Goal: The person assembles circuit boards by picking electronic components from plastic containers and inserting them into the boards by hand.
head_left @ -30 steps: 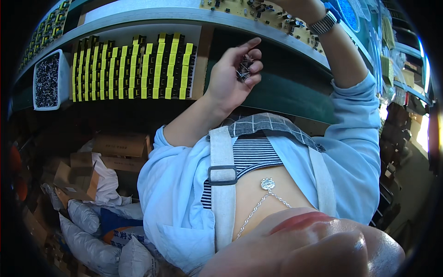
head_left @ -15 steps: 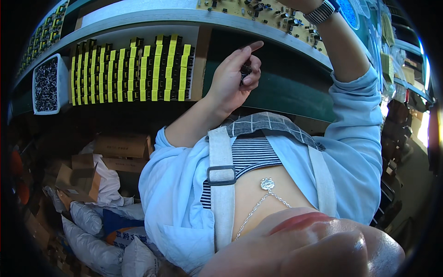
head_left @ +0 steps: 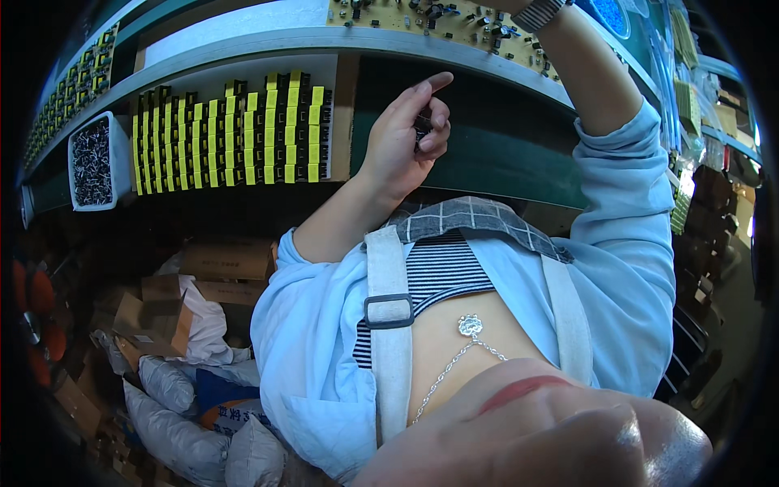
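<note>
My left hand [head_left: 406, 134] is held over the dark green bench top, just right of the rows of yellow-and-black components [head_left: 231, 138]. Its fingers curl round small black electronic components [head_left: 423, 128], while the index finger stretches out to the right. My right hand [head_left: 505, 3] is at the top edge, over a tan circuit board [head_left: 381, 16] studded with small parts. Most of that hand is cut off by the frame, fingers included. A striped band [head_left: 539, 13] circles the right wrist.
A pale bin [head_left: 122, 162] of dark leaded parts stands at the left. A metal rail [head_left: 268, 42] runs across the bench. Blue pieces fill a bowl [head_left: 610, 15] at upper right. More populated boards [head_left: 73, 97] lie far left; cartons [head_left: 150, 325] and sacks [head_left: 174, 438] sit below.
My right forearm has shifted a little up and left, taking more of the hand out of the picture. My left hand keeps its grip. The surroundings have shifted slightly with the view.
</note>
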`<state>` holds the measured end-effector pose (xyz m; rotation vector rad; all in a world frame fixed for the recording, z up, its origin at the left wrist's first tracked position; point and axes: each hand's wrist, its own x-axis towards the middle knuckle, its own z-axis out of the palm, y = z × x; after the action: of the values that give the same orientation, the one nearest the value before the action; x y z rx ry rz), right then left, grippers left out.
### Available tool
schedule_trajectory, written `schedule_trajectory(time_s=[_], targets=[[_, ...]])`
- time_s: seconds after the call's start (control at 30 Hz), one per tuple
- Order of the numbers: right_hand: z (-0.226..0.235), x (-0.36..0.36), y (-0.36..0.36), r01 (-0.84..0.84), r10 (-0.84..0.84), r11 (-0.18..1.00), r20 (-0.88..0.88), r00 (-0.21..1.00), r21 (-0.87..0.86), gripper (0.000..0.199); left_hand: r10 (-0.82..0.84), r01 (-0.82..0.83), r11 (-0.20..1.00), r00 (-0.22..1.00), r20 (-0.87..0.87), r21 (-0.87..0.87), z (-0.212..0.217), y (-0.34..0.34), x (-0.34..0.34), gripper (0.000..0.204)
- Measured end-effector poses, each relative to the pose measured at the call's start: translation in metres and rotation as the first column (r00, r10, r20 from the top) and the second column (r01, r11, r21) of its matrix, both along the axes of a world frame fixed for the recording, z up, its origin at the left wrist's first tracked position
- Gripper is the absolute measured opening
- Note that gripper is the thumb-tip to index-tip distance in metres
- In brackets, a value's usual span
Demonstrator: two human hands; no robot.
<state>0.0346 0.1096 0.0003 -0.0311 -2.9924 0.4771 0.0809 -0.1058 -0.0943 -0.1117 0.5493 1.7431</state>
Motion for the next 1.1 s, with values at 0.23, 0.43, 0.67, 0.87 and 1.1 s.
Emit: schedule_trajectory(time_s=[0.23, 0.43, 0.67, 0.87, 1.1], targets=[[0.005, 0.033, -0.004, -0.059, 0.069, 0.997, -0.264, 0.962, 0.044, 0.020, -0.020, 0.019, 1.000, 0.997, -0.076, -0.016, 0.004, 0.006, 0.004, 0.039], [-0.018, 0.141, -0.054, -0.054, 0.043, 0.976, -0.053, 0.998, -0.211, 0.023, -0.069, 0.061, 0.997, 0.961, -0.269, -0.039, -0.002, 0.016, 0.015, 0.048], [-0.035, 0.186, -0.049, 0.175, -0.172, 0.923, 0.038, 0.984, -0.344, 0.020, -0.216, 0.191, 0.976, 0.918, -0.333, -0.107, 0.003, 0.039, 0.041, 0.058], [-0.053, 0.208, -0.030, 0.107, -0.210, 0.894, -0.195, 0.958, -0.436, 0.013, -0.228, 0.209, 0.974, 0.914, -0.336, -0.093, 0.014, 0.056, 0.055, 0.058], [-0.066, 0.229, -0.029, 0.135, -0.497, 0.260, -0.013, 0.868, -0.956, 0.026, 0.031, -0.053, 0.999, 0.733, -0.679, -0.011, 0.001, 0.061, 0.071, 0.038]])
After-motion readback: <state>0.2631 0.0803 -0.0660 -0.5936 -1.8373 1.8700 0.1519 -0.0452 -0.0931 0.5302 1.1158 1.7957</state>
